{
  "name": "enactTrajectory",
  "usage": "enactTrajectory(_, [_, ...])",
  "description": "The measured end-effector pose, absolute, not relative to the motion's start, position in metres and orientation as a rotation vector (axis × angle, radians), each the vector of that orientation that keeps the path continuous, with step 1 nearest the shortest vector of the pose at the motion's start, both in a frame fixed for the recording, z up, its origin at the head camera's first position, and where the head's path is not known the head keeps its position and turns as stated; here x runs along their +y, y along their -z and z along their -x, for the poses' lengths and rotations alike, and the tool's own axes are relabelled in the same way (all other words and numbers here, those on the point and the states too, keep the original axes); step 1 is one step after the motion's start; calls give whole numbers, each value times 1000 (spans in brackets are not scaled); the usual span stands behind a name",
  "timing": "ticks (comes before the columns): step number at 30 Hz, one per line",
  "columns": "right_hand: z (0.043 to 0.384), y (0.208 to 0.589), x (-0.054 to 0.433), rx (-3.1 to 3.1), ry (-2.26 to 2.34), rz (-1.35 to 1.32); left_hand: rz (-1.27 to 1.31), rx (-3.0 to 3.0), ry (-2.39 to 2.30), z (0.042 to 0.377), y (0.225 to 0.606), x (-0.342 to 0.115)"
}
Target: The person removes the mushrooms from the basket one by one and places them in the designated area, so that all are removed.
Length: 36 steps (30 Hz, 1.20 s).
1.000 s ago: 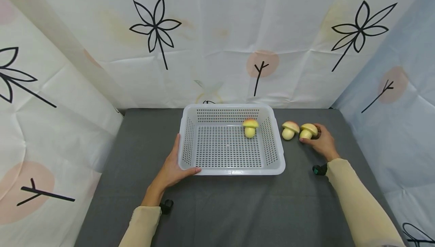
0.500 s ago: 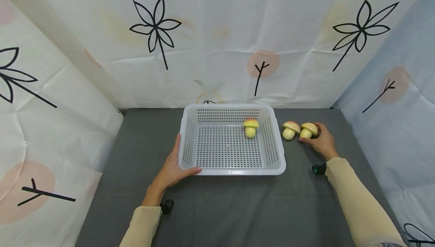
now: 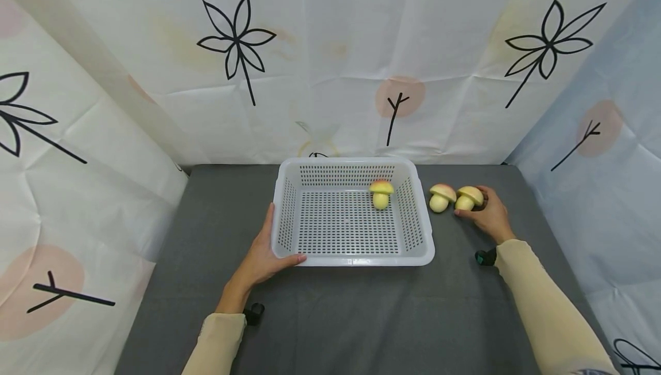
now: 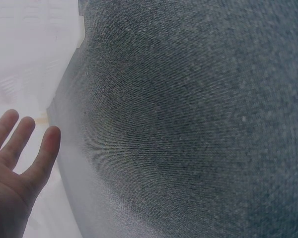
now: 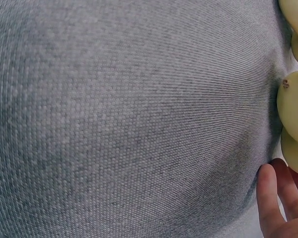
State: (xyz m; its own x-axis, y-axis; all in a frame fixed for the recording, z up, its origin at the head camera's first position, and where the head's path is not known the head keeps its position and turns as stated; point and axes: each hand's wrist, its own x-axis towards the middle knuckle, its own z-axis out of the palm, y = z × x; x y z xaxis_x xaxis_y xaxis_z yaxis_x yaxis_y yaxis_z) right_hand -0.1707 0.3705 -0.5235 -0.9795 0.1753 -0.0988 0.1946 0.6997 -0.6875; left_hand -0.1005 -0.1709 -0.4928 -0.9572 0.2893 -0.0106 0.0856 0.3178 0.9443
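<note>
A white plastic basket point(image 3: 351, 261) with a perforated floor and sides stands at the back middle of the table. My left hand point(image 3: 261, 257) lies against its front left corner, fingers along the left side and thumb at the front rim. In the left wrist view the fingers point(image 4: 49, 144) are straight. One toy mushroom point(image 3: 381, 194) with a yellow cap sits inside the basket, right of centre. Right of the basket, my right hand point(image 3: 488, 214) grips another toy mushroom point(image 3: 467, 198) between thumb and fingers. A third toy mushroom point(image 3: 440, 198) stands close to its left.
Dark grey cloth point(image 3: 351, 317) covers the table. A white printed curtain point(image 3: 330, 48) rises behind its back edge, with more curtain on the left and right sides. The basket's far rim is near the table's back edge.
</note>
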Motion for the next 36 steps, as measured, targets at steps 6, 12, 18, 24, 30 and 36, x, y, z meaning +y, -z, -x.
enactTrajectory(6, [170, 524, 372, 2876, 1163, -312, -342, 2384, -1731, 105, 512, -174])
enactTrajectory(12, [167, 520, 374, 2847, 1190, -322, -328, 2397, -1743, 108, 528, -177])
enactTrajectory(18, [164, 511, 374, 2855, 1163, -317, -339, 2386, -1755, 108, 528, -177])
enactTrajectory(24, [164, 501, 372, 2877, 1156, -302, -346, 2375, -1734, 103, 503, -173])
enactTrajectory(30, [166, 493, 370, 2884, 1181, -268, -339, 2364, -1732, 101, 495, -172])
enactTrajectory(36, [165, 484, 367, 2907, 1202, -201, -338, 2376, -1747, 107, 523, -176])
